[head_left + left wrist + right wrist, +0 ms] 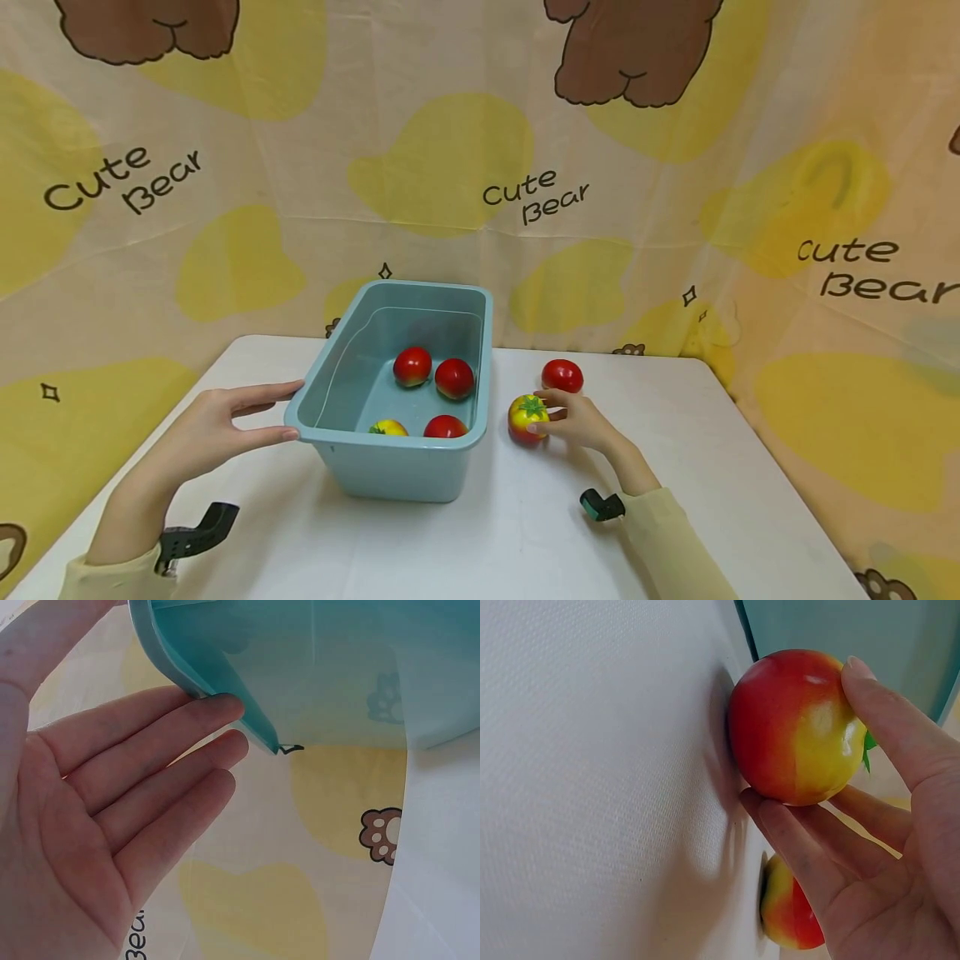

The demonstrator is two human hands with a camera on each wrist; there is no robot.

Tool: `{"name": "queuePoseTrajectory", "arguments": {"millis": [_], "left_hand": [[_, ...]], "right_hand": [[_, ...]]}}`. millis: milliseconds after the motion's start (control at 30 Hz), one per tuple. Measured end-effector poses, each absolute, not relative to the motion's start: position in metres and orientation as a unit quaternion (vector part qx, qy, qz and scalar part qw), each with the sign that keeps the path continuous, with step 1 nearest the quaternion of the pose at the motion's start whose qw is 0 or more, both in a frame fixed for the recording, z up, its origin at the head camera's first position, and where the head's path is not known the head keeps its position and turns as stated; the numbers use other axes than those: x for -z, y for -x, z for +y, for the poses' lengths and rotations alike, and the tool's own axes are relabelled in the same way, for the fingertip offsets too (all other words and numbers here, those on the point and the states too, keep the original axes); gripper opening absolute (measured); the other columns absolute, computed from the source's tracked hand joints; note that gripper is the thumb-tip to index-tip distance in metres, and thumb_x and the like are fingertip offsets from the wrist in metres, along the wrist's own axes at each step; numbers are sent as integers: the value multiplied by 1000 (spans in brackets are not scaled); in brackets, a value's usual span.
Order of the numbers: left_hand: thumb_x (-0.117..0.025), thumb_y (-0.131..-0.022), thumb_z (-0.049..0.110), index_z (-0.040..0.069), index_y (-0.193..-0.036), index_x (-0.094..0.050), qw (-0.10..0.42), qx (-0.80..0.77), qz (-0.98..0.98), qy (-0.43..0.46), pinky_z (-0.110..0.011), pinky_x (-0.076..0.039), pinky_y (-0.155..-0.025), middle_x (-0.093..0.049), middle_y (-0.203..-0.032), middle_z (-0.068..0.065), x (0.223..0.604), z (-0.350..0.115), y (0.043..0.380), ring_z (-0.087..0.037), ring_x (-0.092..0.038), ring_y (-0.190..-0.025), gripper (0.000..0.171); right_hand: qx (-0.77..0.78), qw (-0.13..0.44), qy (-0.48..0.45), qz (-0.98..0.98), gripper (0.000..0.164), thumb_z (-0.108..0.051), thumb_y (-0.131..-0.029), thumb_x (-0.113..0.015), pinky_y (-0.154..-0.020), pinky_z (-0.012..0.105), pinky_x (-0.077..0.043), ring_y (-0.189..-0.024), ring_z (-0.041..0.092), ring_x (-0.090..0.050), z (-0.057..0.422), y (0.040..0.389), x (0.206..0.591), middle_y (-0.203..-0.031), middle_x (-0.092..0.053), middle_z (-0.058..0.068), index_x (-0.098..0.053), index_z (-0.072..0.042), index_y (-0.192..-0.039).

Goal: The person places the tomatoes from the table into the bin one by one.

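Note:
A light blue plastic bin (390, 467) stands on the white table. My left hand (217, 429) touches its near left rim corner with thumb and fingertips, the fingers nearly straight. To the bin's right, my right hand (577, 421) pinches a red and yellow tomato (528, 417) between thumb and fingers, its green leafy top facing up. In the right wrist view the tomato (795, 727) sits close against the tabletop. Just behind it lies another tomato (562, 376). Inside the bin are several tomatoes, among them a red one (412, 367) and a yellow-topped one (388, 427) partly hidden by the front rim.
The white table (525, 542) ends at a patterned cloth backdrop (465, 167) with bears and lettering. A black wrist mount (198, 532) sits at the left sleeve, and another wrist mount (602, 505) hangs by the right sleeve.

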State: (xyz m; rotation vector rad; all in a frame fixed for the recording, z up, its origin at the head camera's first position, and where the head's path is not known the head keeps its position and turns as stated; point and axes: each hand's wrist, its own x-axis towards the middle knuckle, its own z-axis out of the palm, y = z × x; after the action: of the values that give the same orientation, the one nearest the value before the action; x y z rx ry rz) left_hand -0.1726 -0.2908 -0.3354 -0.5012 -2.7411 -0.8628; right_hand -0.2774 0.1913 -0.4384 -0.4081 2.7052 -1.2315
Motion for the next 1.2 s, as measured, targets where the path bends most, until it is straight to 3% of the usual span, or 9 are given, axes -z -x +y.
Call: {"name": "queuePoseTrajectory", "arguments": {"millis": [233,533,667,1000,1200], "left_hand": [[-79,-75,39,30,-125,-63,114,293,-933,174,-12,-46,-82,-67,-120,5,336,-291,173,-19,-65,-103,54],[-79,-75,39,29,-125,-63,115,291,-933,179,-12,-46,-82,-67,-119,4,333,-290,173,-25,-65,-103,53],[-79,-75,39,29,-124,-63,113,289,-933,181,-12,-47,-82,-67,-119,5,333,-291,173,-18,-65,-102,53],[-77,-76,42,29,-126,-62,95,287,-937,173,-24,-52,-82,-66,-121,5,331,-291,174,-32,-64,-106,53],[-78,-75,43,30,-125,-63,96,286,-937,174,-15,-49,-82,-66,-120,6,330,-291,175,-19,-65,-104,54]], "right_hand": [[411,70,139,898,61,-37,-77,-78,-87,39,-54,-100,25,-64,192,278,439,-120,-63,11,-58,-13,-129],[409,72,140,899,61,-38,-77,-77,-87,39,-54,-100,25,-63,192,277,439,-120,-63,11,-57,-13,-129],[409,73,140,899,62,-39,-77,-78,-87,39,-54,-101,25,-63,193,277,438,-121,-63,11,-57,-13,-129],[407,62,143,900,60,-38,-77,-77,-86,37,-54,-101,24,-63,195,276,432,-120,-63,9,-57,-15,-129],[397,48,157,903,61,-38,-78,-77,-84,34,-55,-101,24,-63,196,273,420,-124,-62,6,-56,-15,-130]]}}
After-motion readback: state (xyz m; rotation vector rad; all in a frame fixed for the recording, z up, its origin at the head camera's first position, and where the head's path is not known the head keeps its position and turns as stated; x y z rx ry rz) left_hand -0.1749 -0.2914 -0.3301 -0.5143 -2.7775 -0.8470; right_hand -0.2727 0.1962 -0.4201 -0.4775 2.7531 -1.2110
